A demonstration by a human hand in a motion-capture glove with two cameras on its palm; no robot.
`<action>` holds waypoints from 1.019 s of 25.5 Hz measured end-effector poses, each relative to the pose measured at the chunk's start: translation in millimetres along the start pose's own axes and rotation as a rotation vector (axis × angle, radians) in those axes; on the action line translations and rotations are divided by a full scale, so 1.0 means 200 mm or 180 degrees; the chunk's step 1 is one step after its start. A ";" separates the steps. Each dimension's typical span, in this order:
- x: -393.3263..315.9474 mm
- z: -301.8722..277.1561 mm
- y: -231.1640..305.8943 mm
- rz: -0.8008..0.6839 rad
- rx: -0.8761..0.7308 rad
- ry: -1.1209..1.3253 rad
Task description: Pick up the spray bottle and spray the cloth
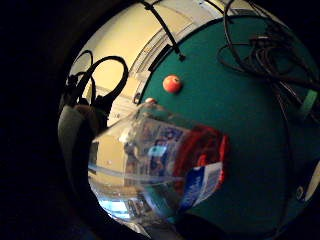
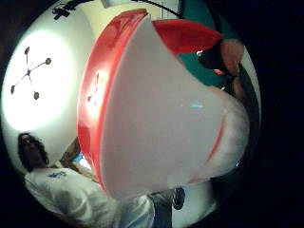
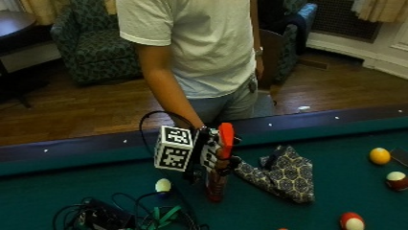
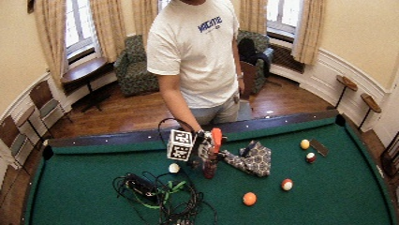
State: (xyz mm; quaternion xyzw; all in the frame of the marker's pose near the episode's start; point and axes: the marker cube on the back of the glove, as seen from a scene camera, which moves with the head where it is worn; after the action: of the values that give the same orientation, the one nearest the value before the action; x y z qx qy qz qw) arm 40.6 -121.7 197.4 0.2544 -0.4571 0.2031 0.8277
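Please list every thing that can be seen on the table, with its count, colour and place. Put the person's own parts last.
spray bottle: one, red head and clear body, upright, held just above the felt beside the cloth.
cloth: one, dark with a pale pattern, crumpled on the felt near the far rail.
balls: five; a pale one by the bottle, yellow and red-and-white at the right, another red-and-white in front, orange in the middle.
cables: one black tangle with green bits, near the front.
table: one, green felt.
right hand: gloved, grips the bottle's neck.
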 end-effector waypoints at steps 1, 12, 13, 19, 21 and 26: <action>0.00 0.00 0.00 0.0005 0.0006 -0.0004; -0.16 -0.10 -0.02 -0.0072 -0.0239 -0.0263; -0.21 -0.11 -0.02 -0.0136 -0.0311 -0.0310; -0.62 -0.26 -0.05 -0.0804 -0.0611 -0.0589; -0.81 -0.32 -0.07 -0.1021 -0.0692 -0.0760; -1.17 -0.42 -0.11 -0.1264 -0.0888 -0.1138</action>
State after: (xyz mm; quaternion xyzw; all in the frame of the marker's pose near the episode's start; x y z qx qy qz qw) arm -8.4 -112.7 -48.3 0.2543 -0.5603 -0.0755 0.7847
